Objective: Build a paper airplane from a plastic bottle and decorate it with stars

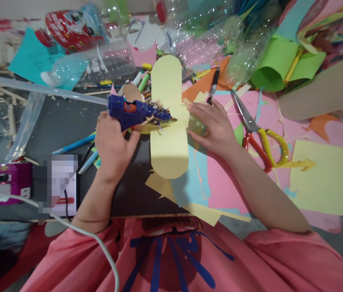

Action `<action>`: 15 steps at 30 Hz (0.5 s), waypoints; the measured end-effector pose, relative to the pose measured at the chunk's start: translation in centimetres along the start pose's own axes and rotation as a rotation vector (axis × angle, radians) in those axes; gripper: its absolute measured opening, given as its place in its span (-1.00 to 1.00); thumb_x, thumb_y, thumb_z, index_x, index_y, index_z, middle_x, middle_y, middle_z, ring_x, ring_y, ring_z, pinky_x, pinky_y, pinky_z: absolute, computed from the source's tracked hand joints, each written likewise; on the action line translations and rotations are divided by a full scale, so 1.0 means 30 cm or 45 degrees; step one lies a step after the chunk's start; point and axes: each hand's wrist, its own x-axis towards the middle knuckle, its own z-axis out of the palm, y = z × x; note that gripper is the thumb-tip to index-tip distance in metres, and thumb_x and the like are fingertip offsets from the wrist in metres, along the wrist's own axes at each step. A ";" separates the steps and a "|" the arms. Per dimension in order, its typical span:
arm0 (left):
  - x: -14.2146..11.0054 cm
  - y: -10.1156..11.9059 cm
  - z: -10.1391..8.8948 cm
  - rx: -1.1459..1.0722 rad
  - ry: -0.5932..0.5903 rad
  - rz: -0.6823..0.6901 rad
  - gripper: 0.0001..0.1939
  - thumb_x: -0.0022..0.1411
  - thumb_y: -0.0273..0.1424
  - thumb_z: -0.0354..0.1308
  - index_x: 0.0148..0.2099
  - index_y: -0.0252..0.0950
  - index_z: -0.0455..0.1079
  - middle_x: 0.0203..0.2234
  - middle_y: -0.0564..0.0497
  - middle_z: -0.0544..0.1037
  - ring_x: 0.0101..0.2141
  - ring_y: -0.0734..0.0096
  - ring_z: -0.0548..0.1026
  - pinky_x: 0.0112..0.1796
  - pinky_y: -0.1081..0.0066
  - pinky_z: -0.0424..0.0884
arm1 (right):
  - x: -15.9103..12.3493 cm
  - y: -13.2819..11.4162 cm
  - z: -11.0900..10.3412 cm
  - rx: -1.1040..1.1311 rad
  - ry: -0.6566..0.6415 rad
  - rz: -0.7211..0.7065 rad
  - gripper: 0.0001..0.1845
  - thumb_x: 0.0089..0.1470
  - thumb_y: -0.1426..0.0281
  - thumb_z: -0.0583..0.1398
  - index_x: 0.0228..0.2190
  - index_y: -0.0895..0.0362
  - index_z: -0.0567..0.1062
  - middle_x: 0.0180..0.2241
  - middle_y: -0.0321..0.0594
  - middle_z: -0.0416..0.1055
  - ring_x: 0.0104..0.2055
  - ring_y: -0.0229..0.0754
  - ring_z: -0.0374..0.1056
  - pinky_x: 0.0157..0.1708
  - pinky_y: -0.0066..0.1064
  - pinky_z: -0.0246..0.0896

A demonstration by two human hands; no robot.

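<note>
My left hand (112, 142) is wrapped round a blue hot glue gun (135, 111), with a long clear glue stick (52, 93) running out of its back end. Wood splinters cling about the gun's nozzle, which points right over the middle of a pale yellow paper strip (167, 81) with rounded ends. To the right of the strip is my right hand (214, 125), its fingers stretched apart near the paper's edge. Whether those fingertips touch the paper I cannot tell.
Scissors (253, 129) with red and yellow handles lie right of my right hand, near a black pen (215, 83). Plastic bottles (92, 61) crowd the back. At left are a phone (63, 182), a purple power adapter (11, 182) and a white cable (98, 239).
</note>
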 end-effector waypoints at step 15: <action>0.020 0.000 -0.033 0.245 0.078 0.247 -0.76 0.20 -0.27 0.18 -0.10 -0.19 0.31 -0.13 -0.20 0.48 0.08 -0.13 0.43 0.12 -0.13 0.33 | -0.007 0.009 0.005 -0.025 0.013 -0.043 -0.40 0.25 0.17 0.15 0.28 -0.06 0.28 0.19 -0.16 0.47 0.23 0.05 0.38 0.38 0.13 -0.02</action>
